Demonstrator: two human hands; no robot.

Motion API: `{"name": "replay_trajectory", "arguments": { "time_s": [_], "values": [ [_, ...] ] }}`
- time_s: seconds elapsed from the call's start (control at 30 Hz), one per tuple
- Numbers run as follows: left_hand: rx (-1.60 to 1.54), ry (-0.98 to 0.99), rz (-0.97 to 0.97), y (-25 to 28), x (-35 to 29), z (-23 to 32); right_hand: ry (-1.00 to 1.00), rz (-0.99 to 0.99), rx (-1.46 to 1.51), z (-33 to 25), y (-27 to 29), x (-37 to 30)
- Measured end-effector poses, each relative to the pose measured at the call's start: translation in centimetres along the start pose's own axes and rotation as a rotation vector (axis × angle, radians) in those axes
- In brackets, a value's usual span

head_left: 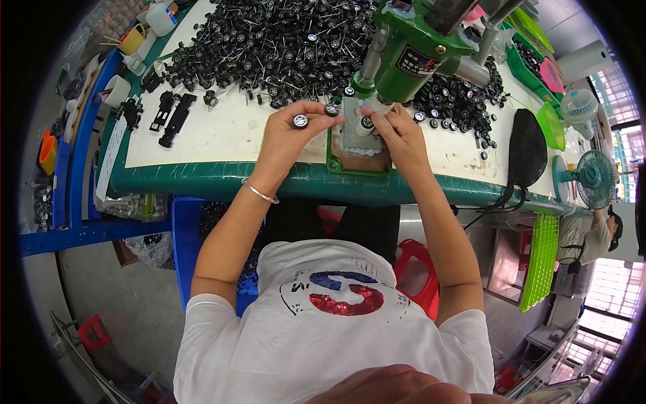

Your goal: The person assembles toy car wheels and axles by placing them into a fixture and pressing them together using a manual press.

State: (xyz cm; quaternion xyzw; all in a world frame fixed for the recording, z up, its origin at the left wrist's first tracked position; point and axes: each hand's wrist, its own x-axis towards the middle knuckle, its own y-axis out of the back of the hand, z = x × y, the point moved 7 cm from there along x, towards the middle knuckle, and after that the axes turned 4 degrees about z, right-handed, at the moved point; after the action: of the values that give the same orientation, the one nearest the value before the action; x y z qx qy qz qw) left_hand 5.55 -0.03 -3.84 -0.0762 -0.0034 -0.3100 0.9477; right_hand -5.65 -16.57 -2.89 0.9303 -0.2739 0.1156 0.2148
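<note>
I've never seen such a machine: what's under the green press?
A grey block on a green base. The right hand covers part of both; what lies beneath it is hidden.

1. Bare surface (222,138) lay between the black frames (177,121) and the left fingers (306,108).
2. The wheel heap (282,50) barred the far side.
3. The press (410,74) stood just beyond the right fingers (390,123).
4. Rightward, a near strip ran bare to the black object (527,148).

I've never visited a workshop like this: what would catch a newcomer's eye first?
Probably the great heap of small black wheels across the back of the white tabletop. Next comes the bulky green machine right of the picture's middle, with the left hand and right hand close to its grey plate.
</note>
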Motion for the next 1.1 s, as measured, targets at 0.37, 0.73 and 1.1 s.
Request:
{"name": "replay_trajectory", "arguments": {
  "time_s": [0.37,0.73,1.1],
  "values": [
    [0.04,-0.128,-0.101,-5.3,1.6,0.7,-0.14,0.164,0.245,0.0,5.9,1.5],
    [-0.003,-0.137,-0.134,-5.7,1.8,1.0,-0.03,0.533,0.693,-16.0,10.2,11.3],
    [0.092,-0.168,-0.132,-5.9,1.6,1.8,0.167,0.623,0.396,-20.1,11.3,11.9]
  ]
}}
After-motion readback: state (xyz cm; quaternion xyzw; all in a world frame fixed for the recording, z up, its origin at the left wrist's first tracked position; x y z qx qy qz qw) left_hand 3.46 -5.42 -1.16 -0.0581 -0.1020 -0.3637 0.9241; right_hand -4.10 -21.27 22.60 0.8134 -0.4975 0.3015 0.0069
